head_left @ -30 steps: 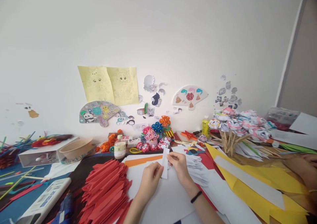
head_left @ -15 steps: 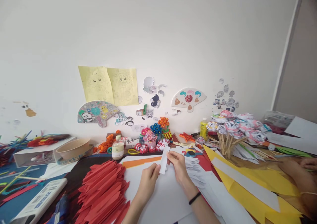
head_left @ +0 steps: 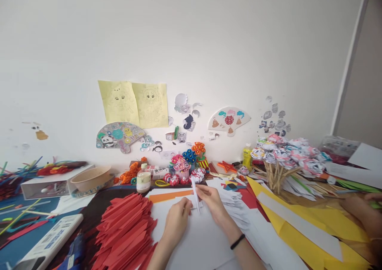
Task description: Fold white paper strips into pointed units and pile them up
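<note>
My right hand (head_left: pixel 212 203), with a dark band at the wrist, pinches a narrow folded white paper strip (head_left: pixel 195 193) near its middle. The strip stands almost upright above a stack of white paper sheets (head_left: pixel 198 238). Just left of it is my left hand (head_left: pixel 176 218), its fingers curled together and the fingertips close to the strip's lower part. Whether those fingertips hold anything cannot be made out. A pile of folded red paper strips (head_left: pixel 127 230) lies left of my left arm. Folded white strips (head_left: pixel 234 204) lie to the right of my right hand.
Yellow paper (head_left: pixel 325 218) and another person's hand (head_left: pixel 355 210) are at the right. Paper flowers on sticks (head_left: pixel 280 154) stand behind. A bottle (head_left: pixel 143 179), craft flowers (head_left: pixel 182 162) and a bowl (head_left: pixel 89 178) line the back. A glue gun (head_left: pixel 74 254) lies front left.
The white strip has turned from its broad face to a narrow, edge-like shape. My left fingertips have shifted slightly from its lower edge. The view has swung slightly left.
</note>
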A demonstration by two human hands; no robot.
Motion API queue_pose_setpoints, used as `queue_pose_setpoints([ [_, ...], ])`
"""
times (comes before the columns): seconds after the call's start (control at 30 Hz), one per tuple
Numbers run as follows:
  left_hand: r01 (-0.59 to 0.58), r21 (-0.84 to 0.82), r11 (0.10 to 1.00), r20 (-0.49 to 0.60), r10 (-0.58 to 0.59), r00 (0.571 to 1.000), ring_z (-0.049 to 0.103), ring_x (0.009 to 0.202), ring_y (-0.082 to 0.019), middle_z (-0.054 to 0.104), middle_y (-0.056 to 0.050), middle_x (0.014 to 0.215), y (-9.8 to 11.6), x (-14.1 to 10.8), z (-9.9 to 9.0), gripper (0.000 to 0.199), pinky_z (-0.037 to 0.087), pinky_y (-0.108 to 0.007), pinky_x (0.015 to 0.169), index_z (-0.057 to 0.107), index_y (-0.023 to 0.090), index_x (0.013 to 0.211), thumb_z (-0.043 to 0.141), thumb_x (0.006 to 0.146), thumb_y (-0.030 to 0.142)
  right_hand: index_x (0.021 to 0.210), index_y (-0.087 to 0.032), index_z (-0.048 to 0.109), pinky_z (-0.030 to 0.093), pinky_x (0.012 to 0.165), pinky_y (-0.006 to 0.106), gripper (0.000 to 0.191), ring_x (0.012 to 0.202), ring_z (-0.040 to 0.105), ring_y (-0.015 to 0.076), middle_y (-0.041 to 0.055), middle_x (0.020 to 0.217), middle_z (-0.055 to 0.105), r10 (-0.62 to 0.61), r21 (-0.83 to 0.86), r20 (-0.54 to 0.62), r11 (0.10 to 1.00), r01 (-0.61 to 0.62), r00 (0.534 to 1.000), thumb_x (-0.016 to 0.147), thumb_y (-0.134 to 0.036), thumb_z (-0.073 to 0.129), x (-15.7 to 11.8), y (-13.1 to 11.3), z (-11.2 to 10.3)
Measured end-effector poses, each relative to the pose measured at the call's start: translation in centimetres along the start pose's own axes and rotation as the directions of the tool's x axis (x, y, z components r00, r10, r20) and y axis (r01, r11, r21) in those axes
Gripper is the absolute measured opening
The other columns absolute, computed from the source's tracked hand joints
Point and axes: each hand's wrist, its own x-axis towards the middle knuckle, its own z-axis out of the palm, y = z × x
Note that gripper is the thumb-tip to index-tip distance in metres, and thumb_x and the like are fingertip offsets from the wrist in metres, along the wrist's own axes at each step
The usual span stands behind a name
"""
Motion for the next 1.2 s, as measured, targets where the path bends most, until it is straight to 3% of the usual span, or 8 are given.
queue_pose_setpoints([
  [0.1, -0.019, 0.001, 1.0, -0.139, 0.019, 0.99, 0.058, 0.068, -0.018, 0.066, -0.004, 0.077, 0.3, 0.2, -0.7, 0.029, 0.04, -0.026, 0.064, 0.057, 0.02, 0.081, 0.041, 0.089, 0.043, 0.098, -0.012, 0.071, 0.05, 0.073, 0.036, 0.046, 0.084, 0.065, 0.0261, 0.0124, 0.091, 0.072, -0.008, -0.088, 0.032, 0.996, 0.011, 0.999, 0.068, -0.047, 0.073, 0.0, 0.3, 0.4],
  [0.23, -0.046, -0.069, 0.997, -0.223, 0.03, 0.974, 0.059, 0.068, -0.017, 0.066, -0.005, 0.089, 0.8, 0.3, -1.2, 0.03, 0.043, -0.027, 0.064, 0.057, 0.019, 0.086, 0.045, 0.087, 0.047, 0.096, -0.013, 0.073, 0.051, 0.078, 0.041, 0.041, 0.085, 0.065, 0.0283, 0.0136, 0.095, 0.072, -0.089, -0.236, 0.104, 0.965, 0.112, 0.991, 0.072, -0.047, 0.071, 0.0, 0.4, 0.9],
  [0.57, -0.051, -0.105, 0.993, -0.247, 0.023, 0.969, 0.06, 0.073, -0.018, 0.066, -0.006, 0.088, 0.2, 0.4, -1.5, 0.03, 0.044, -0.027, 0.063, 0.06, 0.018, 0.09, 0.045, 0.086, 0.044, 0.1, -0.011, 0.071, 0.052, 0.076, 0.039, 0.045, 0.085, 0.065, 0.0285, 0.0145, 0.095, 0.071, -0.091, -0.284, 0.107, 0.951, 0.118, 0.99, 0.074, -0.048, 0.067, 0.1, 1.0, 0.7],
  [0.77, -0.025, -0.087, 0.996, -0.3, -0.002, 0.954, 0.058, 0.066, -0.018, 0.064, -0.002, 0.072, -0.4, 0.6, -1.5, 0.026, 0.043, -0.025, 0.059, 0.06, 0.019, 0.082, 0.049, 0.083, 0.043, 0.101, -0.013, 0.071, 0.052, 0.069, 0.035, 0.038, 0.074, 0.065, 0.0244, 0.0089, 0.083, 0.071, -0.117, -0.257, 0.113, 0.956, 0.143, 0.987, 0.085, -0.043, 0.054, 0.1, 1.4, 0.9],
  [1.0, 0.008, 0.028, 1.0, -0.313, 0.001, 0.95, 0.058, 0.061, -0.018, 0.065, -0.002, 0.068, -0.1, 0.3, -1.3, 0.026, 0.041, -0.025, 0.058, 0.059, 0.019, 0.079, 0.046, 0.085, 0.041, 0.108, -0.016, 0.068, 0.049, 0.083, 0.041, 0.036, 0.087, 0.065, 0.0272, 0.0117, 0.1, 0.07, -0.11, -0.098, 0.196, 0.987, 0.131, 0.974, 0.079, -0.038, 0.064, -0.1, 2.2, 1.6],
  [1.13, 0.052, 0.225, 0.973, -0.392, 0.041, 0.919, 0.06, 0.063, -0.018, 0.068, -0.002, 0.075, 0.2, -0.1, -1.5, 0.021, 0.04, -0.026, 0.059, 0.061, 0.02, 0.088, 0.048, 0.086, 0.036, 0.107, -0.014, 0.067, 0.048, 0.085, 0.044, 0.042, 0.091, 0.065, 0.029, 0.0141, 0.101, 0.069, -0.091, -0.105, 0.164, 0.988, 0.11, 0.982, 0.076, -0.043, 0.067, -0.2, 2.4, 1.8],
  [1.2, 0.029, 0.348, 0.937, -0.424, 0.13, 0.896, 0.062, 0.068, -0.019, 0.069, -0.003, 0.083, 0.1, -0.3, -1.6, 0.02, 0.041, -0.027, 0.062, 0.062, 0.02, 0.094, 0.048, 0.087, 0.032, 0.106, -0.014, 0.067, 0.048, 0.086, 0.043, 0.044, 0.091, 0.065, 0.0291, 0.0143, 0.101, 0.069, -0.076, -0.105, 0.151, 0.99, 0.092, 0.986, 0.075, -0.046, 0.068, -0.2, 2.3, 1.9],
])
